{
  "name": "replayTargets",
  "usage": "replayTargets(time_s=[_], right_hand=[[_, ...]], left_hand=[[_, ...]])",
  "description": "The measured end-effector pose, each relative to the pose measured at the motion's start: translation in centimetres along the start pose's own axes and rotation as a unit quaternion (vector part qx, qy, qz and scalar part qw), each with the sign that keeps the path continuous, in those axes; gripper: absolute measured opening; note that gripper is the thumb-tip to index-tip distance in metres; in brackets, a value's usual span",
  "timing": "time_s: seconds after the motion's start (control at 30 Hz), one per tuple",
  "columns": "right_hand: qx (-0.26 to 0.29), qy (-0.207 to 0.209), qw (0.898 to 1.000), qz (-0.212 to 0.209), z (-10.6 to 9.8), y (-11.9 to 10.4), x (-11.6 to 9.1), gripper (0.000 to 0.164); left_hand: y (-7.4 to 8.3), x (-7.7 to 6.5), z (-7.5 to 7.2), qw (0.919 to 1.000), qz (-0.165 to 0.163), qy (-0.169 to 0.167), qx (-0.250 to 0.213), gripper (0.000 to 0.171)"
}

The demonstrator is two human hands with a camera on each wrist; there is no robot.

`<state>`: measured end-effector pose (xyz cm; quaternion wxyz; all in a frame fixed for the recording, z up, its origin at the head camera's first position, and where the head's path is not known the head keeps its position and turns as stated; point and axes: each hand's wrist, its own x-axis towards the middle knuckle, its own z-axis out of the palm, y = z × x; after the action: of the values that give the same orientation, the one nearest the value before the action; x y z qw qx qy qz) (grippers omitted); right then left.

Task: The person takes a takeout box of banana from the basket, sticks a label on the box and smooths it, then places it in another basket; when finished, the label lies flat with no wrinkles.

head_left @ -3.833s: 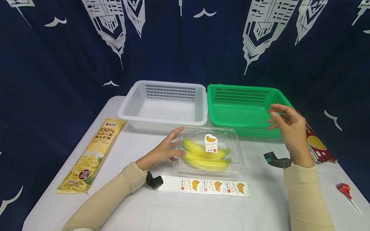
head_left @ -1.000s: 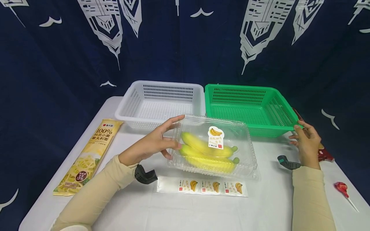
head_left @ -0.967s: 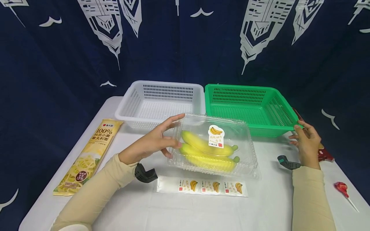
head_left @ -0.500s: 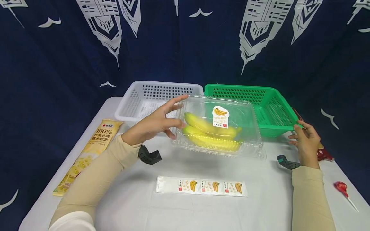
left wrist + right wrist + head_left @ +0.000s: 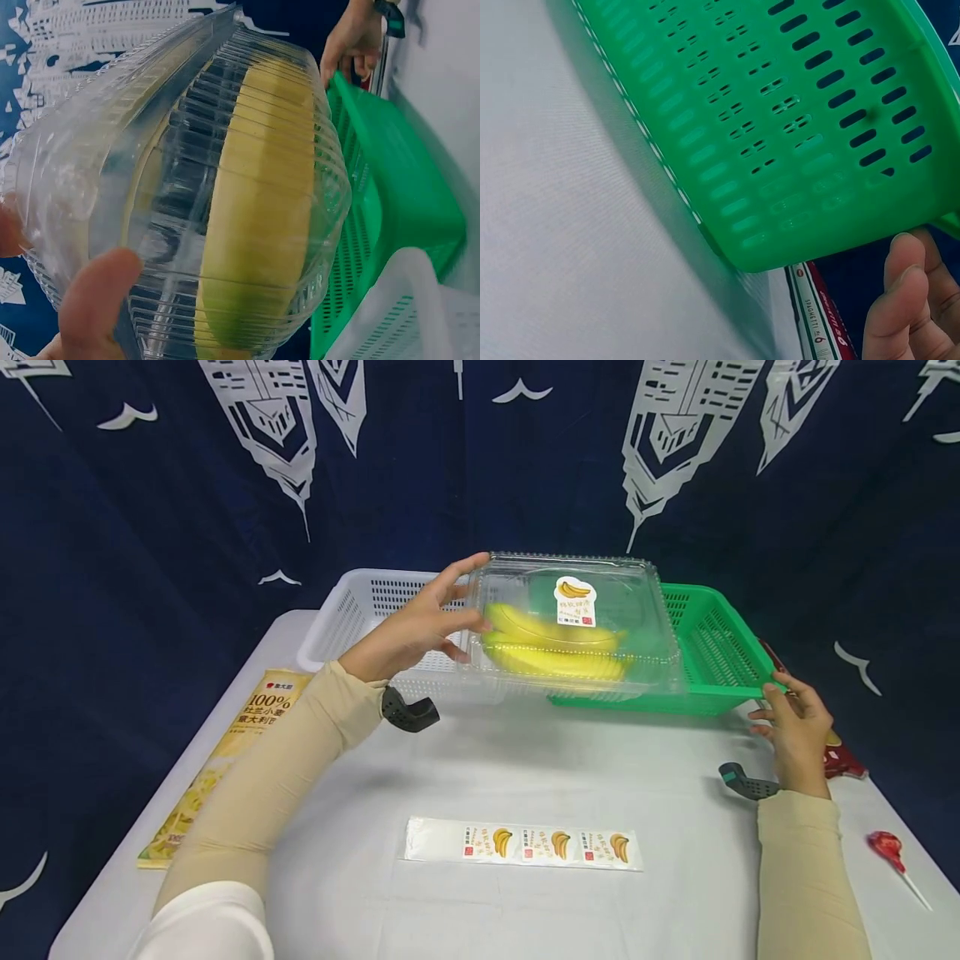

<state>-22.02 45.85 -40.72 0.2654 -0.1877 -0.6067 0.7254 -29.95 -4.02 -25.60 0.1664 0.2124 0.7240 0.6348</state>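
A clear plastic clamshell box with yellow bananas inside and a banana sticker on its lid hangs in the air over the near rims of the two baskets. My left hand grips the box's left end, thumb underneath and fingers over the lid. In the left wrist view the box fills the frame. My right hand holds the near right corner of the green basket, its fingers curled by the rim.
A white basket stands left of the green one on the white table. A yellow pasta packet lies at the left, a banana sticker strip near the front, and a red spaghetti packet and lollipop at the right.
My left hand has lifted the banana box off the table, up and away toward the baskets. The right hand came down onto the green basket's corner and has stayed there.
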Motion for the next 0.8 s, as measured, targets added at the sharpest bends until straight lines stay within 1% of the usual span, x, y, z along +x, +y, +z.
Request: replayTargets(time_s=[0.3, 0.5, 0.67, 0.8], right_hand=[[0.006, -0.007, 1.0, 0.004, 0.1, -0.2, -0.3, 0.022], [0.007, -0.003, 1.0, 0.006, 0.1, -0.1, -0.2, 0.023], [0.002, -0.004, 1.0, 0.006, 0.0, -0.1, -0.1, 0.022], [-0.002, -0.005, 1.0, 0.004, 0.0, 0.0, -0.1, 0.021]], left_hand=[[0.6, 3.5, 0.0, 0.9986, 0.025, 0.03, -0.035, 0.082], [0.5, 5.7, 0.9, 0.9978, 0.018, 0.04, -0.05, 0.079], [-0.1, 7.4, 1.8, 0.9965, 0.011, 0.046, -0.069, 0.076], [-0.7, 8.6, 2.6, 0.996, 0.006, 0.055, -0.069, 0.076]])
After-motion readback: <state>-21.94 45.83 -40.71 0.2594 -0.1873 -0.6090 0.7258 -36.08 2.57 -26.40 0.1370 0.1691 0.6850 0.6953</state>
